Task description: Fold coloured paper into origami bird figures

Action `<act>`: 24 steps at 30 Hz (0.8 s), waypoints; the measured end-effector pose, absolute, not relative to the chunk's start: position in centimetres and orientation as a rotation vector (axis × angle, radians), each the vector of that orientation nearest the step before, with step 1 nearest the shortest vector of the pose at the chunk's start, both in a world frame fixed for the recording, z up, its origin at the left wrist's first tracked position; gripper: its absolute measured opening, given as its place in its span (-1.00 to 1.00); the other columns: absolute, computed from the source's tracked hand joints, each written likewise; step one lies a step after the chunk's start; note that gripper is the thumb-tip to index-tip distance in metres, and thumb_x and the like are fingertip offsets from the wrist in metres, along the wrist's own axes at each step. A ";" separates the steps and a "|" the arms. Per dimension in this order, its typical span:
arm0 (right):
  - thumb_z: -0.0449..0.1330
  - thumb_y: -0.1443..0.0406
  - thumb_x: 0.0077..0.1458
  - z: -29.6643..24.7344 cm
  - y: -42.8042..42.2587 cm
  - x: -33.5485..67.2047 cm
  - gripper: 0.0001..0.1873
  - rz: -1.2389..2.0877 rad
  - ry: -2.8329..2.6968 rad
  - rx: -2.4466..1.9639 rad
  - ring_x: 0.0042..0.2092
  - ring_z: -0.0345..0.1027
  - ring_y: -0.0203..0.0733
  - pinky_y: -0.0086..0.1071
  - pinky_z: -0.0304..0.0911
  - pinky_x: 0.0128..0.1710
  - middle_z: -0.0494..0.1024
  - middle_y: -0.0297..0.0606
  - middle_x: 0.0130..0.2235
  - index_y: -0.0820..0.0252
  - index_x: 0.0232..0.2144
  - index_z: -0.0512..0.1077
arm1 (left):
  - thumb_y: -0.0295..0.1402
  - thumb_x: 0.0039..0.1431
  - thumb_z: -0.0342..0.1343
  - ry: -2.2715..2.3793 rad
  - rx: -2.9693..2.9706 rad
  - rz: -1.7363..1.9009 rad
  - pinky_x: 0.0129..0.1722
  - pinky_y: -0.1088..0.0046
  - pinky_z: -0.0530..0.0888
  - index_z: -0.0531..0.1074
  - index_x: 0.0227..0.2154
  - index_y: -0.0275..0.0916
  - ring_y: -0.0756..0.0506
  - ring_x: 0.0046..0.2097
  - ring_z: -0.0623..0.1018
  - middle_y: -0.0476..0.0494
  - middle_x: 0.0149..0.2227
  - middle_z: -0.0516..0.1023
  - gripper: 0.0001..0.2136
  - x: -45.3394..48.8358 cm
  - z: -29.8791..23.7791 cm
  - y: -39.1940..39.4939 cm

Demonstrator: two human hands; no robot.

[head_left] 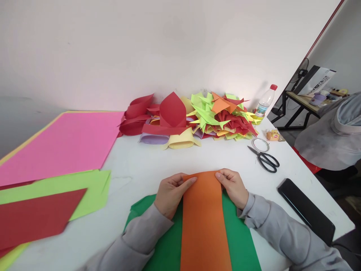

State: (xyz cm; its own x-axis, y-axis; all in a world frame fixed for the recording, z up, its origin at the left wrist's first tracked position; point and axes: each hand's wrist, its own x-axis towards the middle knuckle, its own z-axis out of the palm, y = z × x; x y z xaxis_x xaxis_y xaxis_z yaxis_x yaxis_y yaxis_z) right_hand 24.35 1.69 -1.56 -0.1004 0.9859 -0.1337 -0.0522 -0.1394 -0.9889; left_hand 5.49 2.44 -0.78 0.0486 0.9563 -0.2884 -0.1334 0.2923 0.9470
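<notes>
I have the orange paper in front of me, a long folded strip that runs from the bottom edge of the frame up to just below the centre. My left hand pinches its upper left corner, fingertips closed on the edge, and my right hand grips the upper right corner the same way, thumb on top. Both hands are closed narrowly on the paper, with the top edge stretched between them.

The strip lies on a green sheet, which shows on both sides of it at the lower centre. All of it rests on the white desk.

On the left side of the frame a large pink sheet lies flat. Below it is a lime sheet with a red sheet over it. At the upper centre, against the wall, sits a pile of folded paper in red, yellow, lilac, lime and orange. Just right of the pile stands a clear bottle with a red cap. Below it are a small wrapped snack, a thin ring and black-handled scissors, the ring touching the blades. A long black case lies near the desk's right edge, well apart from my right hand. At the far right of the frame another person's grey sleeve shows beyond the desk.
</notes>
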 end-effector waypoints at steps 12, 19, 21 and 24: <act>0.24 -0.12 -0.07 -1.7 1.6 24.3 -0.51 1.413 -1.157 -1.210 -0.56 0.07 -0.38 -0.45 0.00 -0.55 0.29 -0.45 -0.61 0.21 -0.52 0.40 | -0.08 -0.35 0.41 1.203 0.875 1.036 -0.52 0.46 0.42 0.49 -0.61 -0.28 -0.05 -0.53 0.47 -0.06 -0.61 0.52 -0.63 5.5 -0.7 2.5; 0.22 -0.11 -0.04 -2.0 1.7 24.4 -0.52 1.410 -1.178 -1.216 -0.55 0.06 -0.38 -0.45 0.00 -0.54 0.28 -0.45 -0.60 0.21 -0.50 0.40 | -0.06 -0.35 0.40 1.204 0.873 1.027 -0.50 0.45 0.41 0.48 -0.61 -0.28 -0.05 -0.51 0.45 -0.05 -0.60 0.51 -0.62 5.5 -1.0 2.5; 0.22 -0.11 -0.04 -2.0 1.7 24.4 -0.52 1.393 -1.170 -1.217 -0.55 0.06 -0.37 -0.45 0.00 -0.53 0.29 -0.44 -0.60 0.21 -0.50 0.40 | -0.05 -0.31 0.38 1.213 0.899 1.023 -0.52 0.47 0.37 0.48 -0.61 -0.27 -0.03 -0.53 0.42 -0.03 -0.62 0.47 -0.63 5.4 -1.1 2.5; 0.22 -0.12 -0.06 -1.6 1.5 24.2 -0.51 1.362 -1.142 -1.233 -0.54 0.07 -0.36 -0.44 0.02 -0.53 0.29 -0.44 -0.60 0.21 -0.52 0.39 | -0.01 -0.23 0.33 1.197 0.928 1.007 -0.56 0.50 0.31 0.47 -0.59 -0.27 0.00 -0.56 0.36 0.00 -0.62 0.42 -0.62 5.4 -1.0 2.5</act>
